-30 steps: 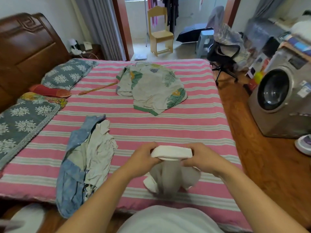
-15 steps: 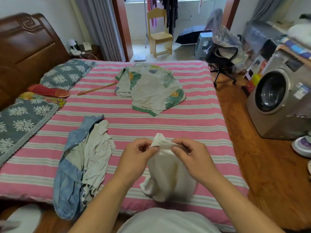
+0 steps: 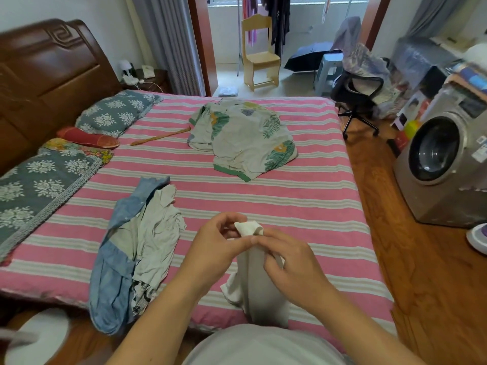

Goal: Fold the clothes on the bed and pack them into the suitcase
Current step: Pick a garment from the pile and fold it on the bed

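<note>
Fingers (image 3: 238,239) of your left hand (image 3: 216,248) and right hand (image 3: 292,264) pinch the white garment (image 3: 253,280), raised above the bed (image 3: 303,206) near its front edge.

- Bed sheet (image 3: 263,196): pink with pale stripes.
- Held garment (image 3: 261,283): plain off-white.
- Shirt (image 3: 245,138): cream, green leaf print.
- Crumpled clothes (image 3: 126,248): blue and grey-white.
- Pillows (image 3: 116,111): grey-green, white floral.

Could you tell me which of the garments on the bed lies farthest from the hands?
The leaf-print garment, spread out near the far end of the bed. The blue and pale pile lies at the near edge, beside the left hand.
</note>
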Action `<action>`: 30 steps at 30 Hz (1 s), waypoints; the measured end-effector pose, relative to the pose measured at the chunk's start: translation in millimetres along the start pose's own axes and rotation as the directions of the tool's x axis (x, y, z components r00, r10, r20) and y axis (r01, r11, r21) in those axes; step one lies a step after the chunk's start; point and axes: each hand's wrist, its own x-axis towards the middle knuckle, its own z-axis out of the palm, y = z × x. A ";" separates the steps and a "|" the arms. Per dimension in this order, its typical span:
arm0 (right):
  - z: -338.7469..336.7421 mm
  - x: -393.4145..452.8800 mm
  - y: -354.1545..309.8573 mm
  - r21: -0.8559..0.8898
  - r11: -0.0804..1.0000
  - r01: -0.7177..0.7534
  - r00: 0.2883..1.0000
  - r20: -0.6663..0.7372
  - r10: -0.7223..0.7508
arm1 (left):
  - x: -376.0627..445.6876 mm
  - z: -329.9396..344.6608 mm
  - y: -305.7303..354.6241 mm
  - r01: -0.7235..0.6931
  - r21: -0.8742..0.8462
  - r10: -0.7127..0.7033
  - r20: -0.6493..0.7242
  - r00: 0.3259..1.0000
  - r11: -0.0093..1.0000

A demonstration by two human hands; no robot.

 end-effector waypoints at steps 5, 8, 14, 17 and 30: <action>-9.4 2.9 -8.0 0.283 0.915 -0.289 0.957 0.080 0.278 | -2.1 3.2 1.4 -0.067 0.217 0.073 -0.018 0.997 0.974; -16.5 10.0 -5.1 0.285 0.897 -0.337 0.940 0.162 0.301 | -5.4 3.9 5.6 -0.147 0.318 0.089 0.190 0.978 0.937; -20.9 15.3 5.4 0.341 0.856 -0.389 0.919 0.207 0.335 | 6.9 -9.3 15.1 -0.164 0.431 0.125 0.118 0.985 0.887; -12.2 14.0 10.4 0.304 0.905 -0.296 0.955 0.083 0.285 | 5.9 -7.0 19.0 -0.167 0.443 0.141 0.091 0.986 0.881; 34.9 -46.3 109.8 -0.565 0.824 -0.028 0.944 0.257 0.208 | 46.2 -110.4 -37.5 0.078 0.422 0.146 -0.473 0.869 0.903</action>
